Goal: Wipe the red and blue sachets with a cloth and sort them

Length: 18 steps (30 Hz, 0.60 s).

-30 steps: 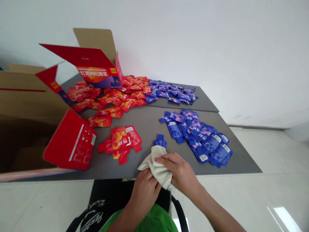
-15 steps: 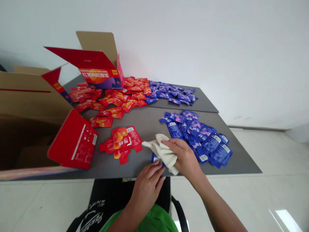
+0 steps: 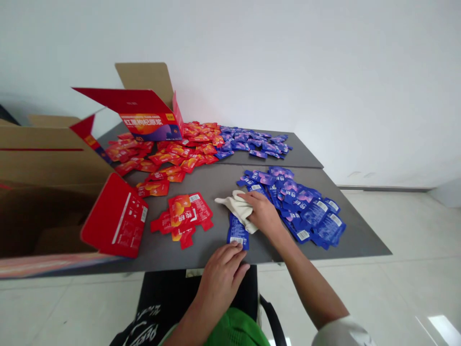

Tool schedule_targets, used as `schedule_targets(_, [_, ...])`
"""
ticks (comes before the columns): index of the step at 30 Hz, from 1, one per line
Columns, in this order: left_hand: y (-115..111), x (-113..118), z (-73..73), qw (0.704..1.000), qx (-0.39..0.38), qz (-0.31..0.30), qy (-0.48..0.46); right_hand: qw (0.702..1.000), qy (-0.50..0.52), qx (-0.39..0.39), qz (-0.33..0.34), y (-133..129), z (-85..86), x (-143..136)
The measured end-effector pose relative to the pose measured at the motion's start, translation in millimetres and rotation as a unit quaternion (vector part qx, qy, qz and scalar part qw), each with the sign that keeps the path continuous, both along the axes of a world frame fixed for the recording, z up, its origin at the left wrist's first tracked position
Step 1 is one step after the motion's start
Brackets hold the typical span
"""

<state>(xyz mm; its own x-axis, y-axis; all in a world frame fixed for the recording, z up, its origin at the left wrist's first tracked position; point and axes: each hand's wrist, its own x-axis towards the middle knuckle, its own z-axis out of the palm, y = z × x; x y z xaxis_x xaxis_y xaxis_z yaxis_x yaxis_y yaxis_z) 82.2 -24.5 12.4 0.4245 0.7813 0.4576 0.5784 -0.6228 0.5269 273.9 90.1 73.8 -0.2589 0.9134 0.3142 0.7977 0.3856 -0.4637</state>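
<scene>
A blue pouch [image 3: 238,232] lies flat on the grey table near its front edge, its barcode end towards me. My left hand [image 3: 225,269] rests its outstretched fingertips on that near end, pressing it against the tabletop. A crumpled white cloth [image 3: 240,207] covers the pouch's far end. My right hand [image 3: 263,211] is closed around the cloth and bears down on it. Just right of the cloth lies a pile of blue pouches [image 3: 302,202], with barcodes showing on some. To the left is a small stack of red pouches [image 3: 185,214].
At left stands a large open carton [image 3: 43,168] with a red flap [image 3: 118,218] jutting over the table. A red-purple box [image 3: 153,126] sits behind. Red sachets [image 3: 194,139] and blue sachets [image 3: 252,139] spread along the back, before a white wall [image 3: 288,62].
My right hand has moved the cloth away from me along the blue pouch, uncovering its near part. My left hand stays at the pouch's near end. The view has shifted slightly.
</scene>
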Motion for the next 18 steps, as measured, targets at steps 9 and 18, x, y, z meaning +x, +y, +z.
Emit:
schedule_targets(9, [61.7, 18.7, 39.8, 0.989, -0.051, 0.11, 0.083, 0.943, 0.215, 0.171, -0.189, -115.6, -9.8, 28.0])
schedule_targets(18, [105.9, 52.3, 44.7, 0.949, -0.152, 0.158, 0.227, 0.903, 0.326, 0.045, -0.277, -160.3, -70.3, 45.8])
